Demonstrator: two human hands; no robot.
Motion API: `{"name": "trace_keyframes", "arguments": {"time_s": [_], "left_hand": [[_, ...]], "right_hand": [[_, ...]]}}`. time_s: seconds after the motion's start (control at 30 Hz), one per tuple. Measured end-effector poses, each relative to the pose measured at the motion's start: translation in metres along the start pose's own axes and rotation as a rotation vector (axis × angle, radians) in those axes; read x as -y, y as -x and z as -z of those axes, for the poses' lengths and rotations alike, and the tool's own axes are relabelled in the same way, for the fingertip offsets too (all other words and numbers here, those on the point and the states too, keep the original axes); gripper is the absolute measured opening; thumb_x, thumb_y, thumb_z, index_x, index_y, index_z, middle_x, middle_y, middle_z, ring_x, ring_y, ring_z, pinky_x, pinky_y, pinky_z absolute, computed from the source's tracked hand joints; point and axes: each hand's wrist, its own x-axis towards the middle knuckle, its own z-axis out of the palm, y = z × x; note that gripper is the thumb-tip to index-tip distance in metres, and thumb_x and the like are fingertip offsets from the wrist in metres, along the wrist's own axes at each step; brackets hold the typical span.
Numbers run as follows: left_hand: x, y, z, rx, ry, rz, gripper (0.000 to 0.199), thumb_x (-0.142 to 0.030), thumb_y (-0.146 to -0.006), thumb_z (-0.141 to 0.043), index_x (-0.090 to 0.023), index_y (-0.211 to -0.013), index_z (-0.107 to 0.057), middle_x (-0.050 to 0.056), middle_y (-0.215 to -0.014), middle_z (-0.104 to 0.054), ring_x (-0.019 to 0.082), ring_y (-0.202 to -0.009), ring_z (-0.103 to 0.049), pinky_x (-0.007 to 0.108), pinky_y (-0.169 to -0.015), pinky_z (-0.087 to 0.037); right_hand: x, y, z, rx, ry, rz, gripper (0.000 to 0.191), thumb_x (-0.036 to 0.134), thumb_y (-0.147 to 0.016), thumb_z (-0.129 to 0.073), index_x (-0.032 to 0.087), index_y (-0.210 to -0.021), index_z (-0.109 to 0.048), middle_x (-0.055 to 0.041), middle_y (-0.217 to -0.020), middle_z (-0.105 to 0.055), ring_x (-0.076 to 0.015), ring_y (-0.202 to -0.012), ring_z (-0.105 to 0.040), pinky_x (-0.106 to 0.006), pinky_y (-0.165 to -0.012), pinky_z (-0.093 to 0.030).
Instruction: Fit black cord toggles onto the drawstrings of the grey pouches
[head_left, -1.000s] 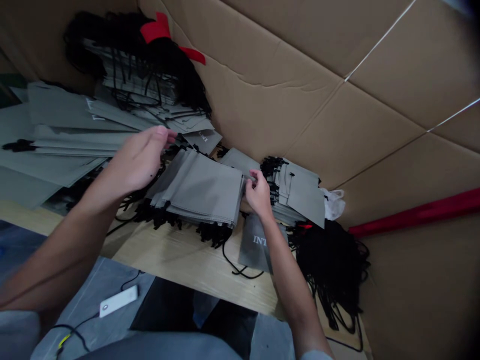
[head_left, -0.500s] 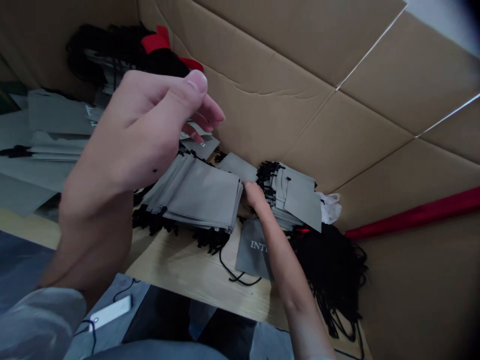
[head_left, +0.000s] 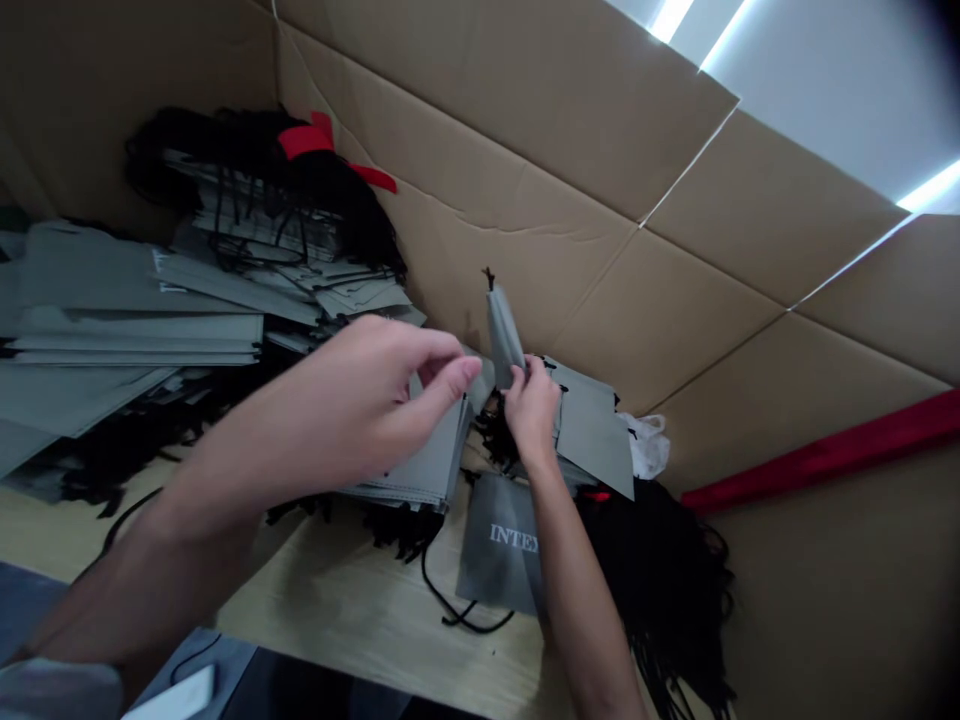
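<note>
My right hand (head_left: 531, 405) pinches a small grey fabric pouch (head_left: 504, 330) and lifts it upright; a black drawstring knot shows at its top. My left hand (head_left: 375, 395) hovers close in front of the camera, fingers curled with thumb and forefinger near each other, nothing visibly in it. Under my left hand lies a stack of grey pouches (head_left: 424, 465) with black cords. To the right of my right hand sits another stack of grey pouches (head_left: 596, 430). A flat grey pouch with white lettering (head_left: 499, 545) lies on the wooden table (head_left: 330, 600) below my right wrist.
Large grey paper bags (head_left: 135, 310) with black handles are piled at the left and back. A heap of black cords (head_left: 667, 570) lies at the right. Cardboard walls (head_left: 600, 180) close in the back and right. A red strip (head_left: 825, 440) runs along the right. A white device (head_left: 176, 695) sits bottom left.
My right hand has lifted one grey pouch upright from between the stacks. My left hand came down from high in front of the camera towards that pouch. The view tilted upward.
</note>
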Motion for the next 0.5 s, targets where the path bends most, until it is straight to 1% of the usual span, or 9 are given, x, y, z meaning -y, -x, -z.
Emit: {"name": "trace_keyframes", "arguments": {"time_s": [0.03,0.1,0.17,0.23,0.3,0.37,0.43,0.47,0.5], "left_hand": [[0.002,-0.002,-0.006,0.045,-0.034,0.0,0.056,-0.061,-0.11,-0.055,-0.027,-0.067,-0.063,0.0,-0.059,-0.06,0.019,-0.052,-0.053,0.039,-0.052,-0.035],[0.004,-0.005,-0.019,0.058,-0.042,0.054,0.06,-0.068,-0.115,-0.043,-0.027,-0.074,-0.058,0.001,-0.065,-0.065,0.021,-0.057,-0.059,0.04,-0.055,-0.039],[0.004,-0.008,-0.031,-0.01,0.099,0.106,0.053,-0.073,-0.114,-0.048,-0.028,-0.089,-0.062,0.002,-0.083,-0.075,0.024,-0.074,-0.071,0.039,-0.062,-0.049],[0.001,-0.009,-0.042,-0.092,0.287,0.107,0.042,-0.069,-0.112,-0.059,-0.029,-0.103,-0.065,0.003,-0.1,-0.08,0.026,-0.091,-0.077,0.039,-0.071,-0.058],[-0.006,-0.007,-0.049,-0.178,0.399,0.085,0.034,-0.06,-0.11,-0.066,-0.028,-0.098,-0.063,0.003,-0.099,-0.077,0.024,-0.09,-0.076,0.038,-0.07,-0.06],[-0.013,-0.003,-0.051,-0.213,0.43,0.081,0.029,-0.047,-0.106,-0.07,-0.027,-0.089,-0.059,0.001,-0.086,-0.069,0.021,-0.077,-0.068,0.035,-0.061,-0.054],[-0.019,0.003,-0.05,-0.124,0.489,0.084,0.014,-0.035,-0.1,-0.073,-0.029,-0.097,-0.062,-0.002,-0.079,-0.063,0.018,-0.066,-0.06,0.032,-0.053,-0.048],[-0.021,0.007,-0.049,-0.046,0.525,0.094,0.013,-0.031,-0.096,-0.074,-0.031,-0.104,-0.064,-0.003,-0.081,-0.065,0.017,-0.065,-0.058,0.03,-0.051,-0.047],[-0.023,0.01,-0.049,0.036,0.551,0.104,0.02,-0.029,-0.093,-0.075,-0.033,-0.111,-0.065,-0.002,-0.086,-0.068,0.017,-0.064,-0.059,0.029,-0.05,-0.047]], "right_hand": [[0.006,0.007,0.018,-0.028,-0.042,0.024,0.033,0.031,-0.12,-0.05,0.017,-0.137,-0.075,-0.0165,-0.118,-0.086,-0.0327,-0.101,-0.086,-0.051,-0.098,-0.069],[0.017,0.028,0.057,-0.038,-0.122,0.094,0.027,0.036,-0.116,-0.056,0.023,-0.126,-0.077,-0.014,-0.113,-0.087,-0.0342,-0.095,-0.087,-0.05,-0.091,-0.07],[0.028,0.056,0.093,0.016,-0.218,0.169,0.02,0.044,-0.111,-0.065,0.03,-0.113,-0.078,-0.0083,-0.105,-0.087,-0.0315,-0.083,-0.087,-0.045,-0.073,-0.07],[0.04,0.085,0.121,0.107,-0.294,0.265,0.016,0.046,-0.111,-0.068,0.035,-0.104,-0.077,-0.004,-0.091,-0.083,-0.0287,-0.071,-0.081,-0.043,-0.063,-0.066],[0.049,0.109,0.141,0.152,-0.23,0.327,0.016,0.042,-0.11,-0.07,0.038,-0.097,-0.076,-0.0006,-0.079,-0.077,-0.0258,-0.063,-0.074,-0.041,-0.06,-0.061],[0.053,0.124,0.157,0.293,-0.183,0.407,0.017,0.047,-0.113,-0.069,0.04,-0.101,-0.079,-0.0001,-0.083,-0.08,-0.0243,-0.063,-0.073,-0.041,-0.057,-0.058],[0.053,0.131,0.169,0.374,-0.182,0.465,0.019,0.055,-0.113,-0.069,0.041,-0.108,-0.081,0.0006,-0.089,-0.085,-0.0223,-0.064,-0.074,-0.04,-0.054,-0.058],[0.051,0.133,0.174,0.356,-0.193,0.466,0.021,0.058,-0.113,-0.071,0.041,-0.109,-0.081,0.0006,-0.09,-0.086,-0.0214,-0.062,-0.074,-0.039,-0.052,-0.058],[0.049,0.133,0.178,0.292,-0.206,0.443,0.021,0.06,-0.111,-0.074,0.041,-0.109,-0.081,0.0001,-0.091,-0.086,-0.021,-0.061,-0.074,-0.039,-0.052,-0.059]]}}
